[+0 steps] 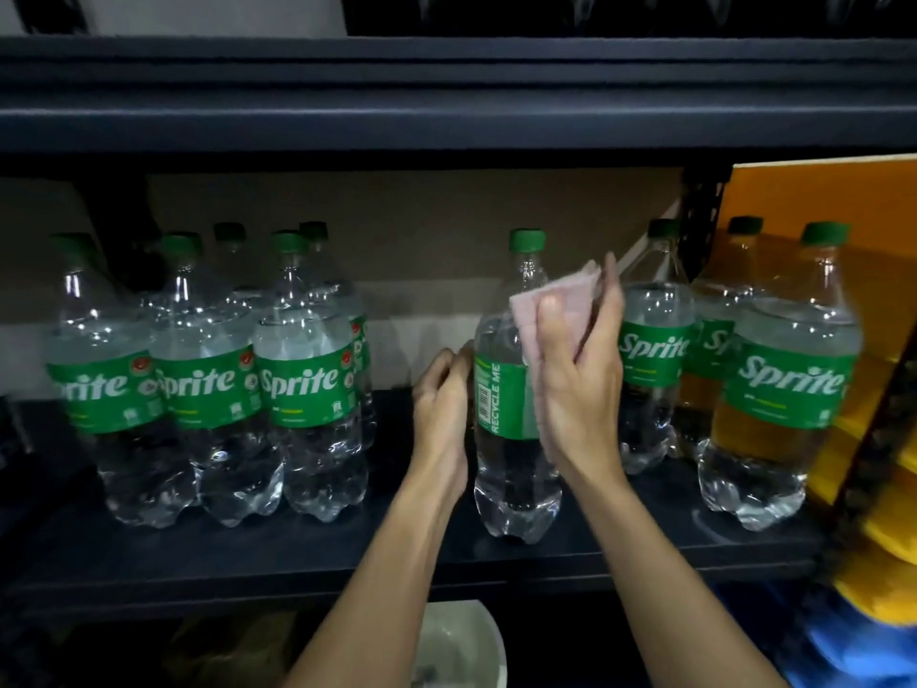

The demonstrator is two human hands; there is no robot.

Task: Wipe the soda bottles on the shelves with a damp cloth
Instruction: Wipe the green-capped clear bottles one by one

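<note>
Two forearms (377,588) rise from the bottom edge toward a dark shelf (347,553), above a white tub (461,643) on the level below. The right hand (580,374) pinches a folded pink cloth (528,315). Its thumb presses from the front, the fingers (608,295) lie close together behind, and the cloth rests against the shoulder and label of the middle bottle (511,474). The left hand (441,404) has its fingers curled against that bottle's left side at label height, steadying it. The bottle stands upright near the shelf's front edge, apart from its neighbours, green cap (527,239) on. A cluster of bottles (307,384) stands well to the left, and the right-hand bottles (789,389) stand beside an orange panel (818,191).

Full of clear liquid, the middle bottle is likely heavy and steady on its base. Its thin plastic wall probably gives under pressure and will be slick once damp. The label band, or the neck under the cap, looks the surest place to hold while the cloth runs over the shoulder.
</note>
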